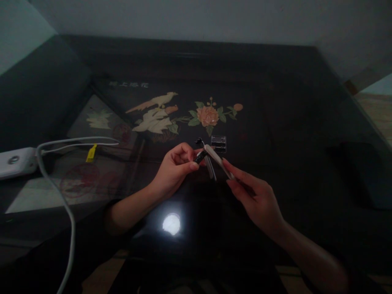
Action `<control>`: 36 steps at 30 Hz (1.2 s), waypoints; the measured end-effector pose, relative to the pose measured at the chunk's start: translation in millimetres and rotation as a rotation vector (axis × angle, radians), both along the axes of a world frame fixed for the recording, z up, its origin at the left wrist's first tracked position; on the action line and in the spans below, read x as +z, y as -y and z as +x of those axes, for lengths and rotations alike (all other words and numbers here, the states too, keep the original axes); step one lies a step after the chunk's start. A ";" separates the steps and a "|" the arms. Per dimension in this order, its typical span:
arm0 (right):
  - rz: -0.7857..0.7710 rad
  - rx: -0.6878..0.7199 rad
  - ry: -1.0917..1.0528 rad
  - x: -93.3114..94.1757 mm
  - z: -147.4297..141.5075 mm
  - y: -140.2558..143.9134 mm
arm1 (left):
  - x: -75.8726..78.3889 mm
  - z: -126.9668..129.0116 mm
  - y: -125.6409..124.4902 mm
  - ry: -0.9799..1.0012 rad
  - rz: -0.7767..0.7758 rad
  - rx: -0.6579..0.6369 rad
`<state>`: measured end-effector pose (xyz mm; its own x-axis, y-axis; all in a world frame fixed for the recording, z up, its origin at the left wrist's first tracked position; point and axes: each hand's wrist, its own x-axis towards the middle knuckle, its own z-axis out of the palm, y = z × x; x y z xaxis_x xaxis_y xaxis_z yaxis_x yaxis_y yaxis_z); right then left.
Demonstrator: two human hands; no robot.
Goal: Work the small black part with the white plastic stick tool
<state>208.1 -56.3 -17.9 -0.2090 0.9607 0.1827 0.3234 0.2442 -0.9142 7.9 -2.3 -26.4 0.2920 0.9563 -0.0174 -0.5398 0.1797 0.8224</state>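
Note:
My left hand [176, 165] pinches a small black piece [200, 156] between thumb and forefinger. My right hand [255, 200] holds a slim white tool [218, 161], perhaps tweezers, whose tip meets the black piece. Both hands hover over the dark glossy table [290, 122]. A small clear plastic case [218, 143] lies on the table just beyond the tool. A tiny black curled bit [199, 141] sits right above the black piece.
A white device [16, 162] with a white cable [65, 204] lies at the left edge; the cable carries a yellow tag [91, 153]. The tabletop has a bird and flower inlay [171, 114]. A lamp reflection [171, 223] shines near me.

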 end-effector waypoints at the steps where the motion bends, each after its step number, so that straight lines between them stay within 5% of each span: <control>1: 0.005 0.010 -0.008 -0.1 0.0 0.5 | 0.2 -0.1 -0.1 -0.004 0.002 -0.001; 13: 0.009 0.139 -0.041 0.6 -1.2 7.0 | -0.5 -0.8 -1.3 0.015 0.003 -0.012; 36: -0.079 -0.009 -0.009 3.5 -1.9 3.6 | -1.6 -0.3 -0.7 -0.019 0.000 -0.004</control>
<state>206.2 -59.9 -14.4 -0.1992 0.9741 0.1075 0.3172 0.1679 -0.9334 7.6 -1.6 -28.0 0.2951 0.9552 -0.0233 -0.5236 0.1820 0.8323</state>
